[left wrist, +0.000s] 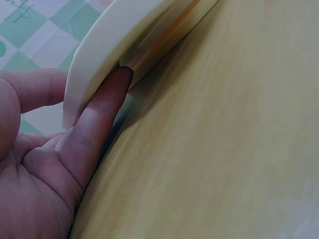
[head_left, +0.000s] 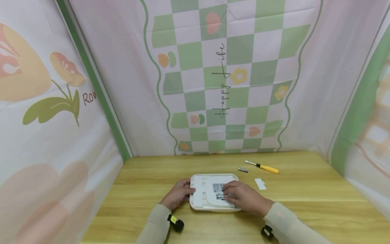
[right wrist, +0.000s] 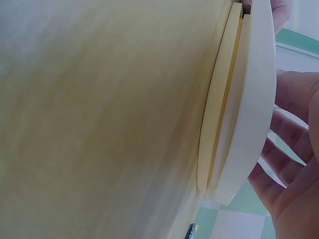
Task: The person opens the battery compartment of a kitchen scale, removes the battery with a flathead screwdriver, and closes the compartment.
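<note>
A white, rounded flat device (head_left: 198, 200) lies on the table with a grey printed label (head_left: 217, 187) facing up. My left hand (head_left: 179, 194) grips its left edge, thumb on top and fingers below; the left wrist view shows a finger (left wrist: 102, 107) under the rim. Over the device's right half, my right hand (head_left: 243, 198) touches the top around the label and a small recess. A thin dark and silver piece, seemingly a battery (head_left: 220, 197), shows in that recess. In the right wrist view the right fingers (right wrist: 289, 132) are spread, their tips hidden behind the rim.
A loose battery (head_left: 242, 170) lies behind the device on the wooden table (head_left: 146, 183). Farther right are a screwdriver with a yellow handle (head_left: 269, 169) and a small white cover (head_left: 260, 184). Printed fabric (head_left: 240, 101) hangs along the table's back and sides.
</note>
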### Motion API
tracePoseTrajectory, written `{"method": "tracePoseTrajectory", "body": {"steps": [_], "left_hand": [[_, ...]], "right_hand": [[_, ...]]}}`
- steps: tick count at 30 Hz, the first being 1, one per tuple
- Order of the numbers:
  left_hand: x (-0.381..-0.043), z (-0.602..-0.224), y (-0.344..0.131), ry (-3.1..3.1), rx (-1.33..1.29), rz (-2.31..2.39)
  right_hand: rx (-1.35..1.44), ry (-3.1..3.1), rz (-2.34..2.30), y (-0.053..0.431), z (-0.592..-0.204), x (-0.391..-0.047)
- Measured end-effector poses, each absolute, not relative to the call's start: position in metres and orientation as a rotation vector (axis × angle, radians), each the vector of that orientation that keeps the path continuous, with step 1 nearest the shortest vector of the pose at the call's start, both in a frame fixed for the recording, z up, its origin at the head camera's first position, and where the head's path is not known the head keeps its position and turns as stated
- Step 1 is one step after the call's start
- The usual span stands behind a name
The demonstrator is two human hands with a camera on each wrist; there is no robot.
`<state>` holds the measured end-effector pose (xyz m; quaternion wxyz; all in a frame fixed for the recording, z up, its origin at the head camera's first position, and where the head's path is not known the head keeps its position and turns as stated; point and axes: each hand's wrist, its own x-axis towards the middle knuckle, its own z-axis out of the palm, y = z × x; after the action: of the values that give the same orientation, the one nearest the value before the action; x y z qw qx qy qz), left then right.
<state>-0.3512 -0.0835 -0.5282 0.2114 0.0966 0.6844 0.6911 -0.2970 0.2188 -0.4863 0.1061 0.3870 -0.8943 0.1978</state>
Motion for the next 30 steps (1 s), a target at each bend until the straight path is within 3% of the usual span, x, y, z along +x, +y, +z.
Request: {"method": "tracePoseTrajectory", "body": {"steps": [30], "left_hand": [[-0.3511, -0.5294, -0.0836, 1.902, 0.279, 1.929]], "right_hand": [[1.140, -2.690, 0.491, 0.2143, -0.4839, -0.2967]]}}
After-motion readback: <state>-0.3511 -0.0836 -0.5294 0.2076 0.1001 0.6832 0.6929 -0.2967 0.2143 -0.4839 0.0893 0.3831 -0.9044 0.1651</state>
